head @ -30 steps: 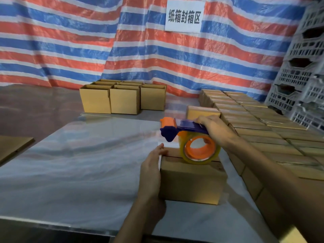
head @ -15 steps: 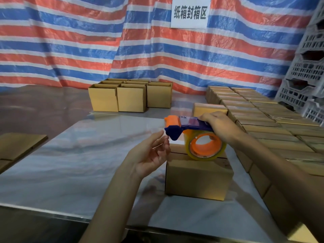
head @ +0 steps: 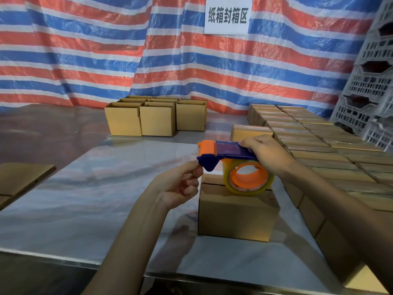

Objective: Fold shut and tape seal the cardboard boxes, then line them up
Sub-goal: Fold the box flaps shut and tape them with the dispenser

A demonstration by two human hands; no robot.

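Taping station, head view.

- Cardboard box (head: 236, 213) sits on the steel table (head: 85, 199), near the front edge, at about 5 o'clock from the table's middle. The top flaps are folded down and the seam shows dark. I cannot make out any tape on it.
- Right hand (head: 268, 154) is wrapped around the handle of the tape dispenser (head: 230, 151). The tape roll (head: 248, 179) hangs just over the box top.
- Left hand (head: 180, 185) is raised at 9 o'clock of the dispenser. The lower fingers are curled, and thumb and forefinger meet at the blue nose. The film is clear, so I cannot tell whether they pinch a loose tape end.
- Open boxes (head: 157, 119) stand in a cluster at 11 o'clock of the work box. Closed boxes (head: 319, 143) run in rows from 1 to 3 o'clock.

Step, as I judge it: freeing the tape end before sealing. The next move calls for sticking the end low on one box face, drawing the tape straight along the seam, and steadying the box with the left hand.
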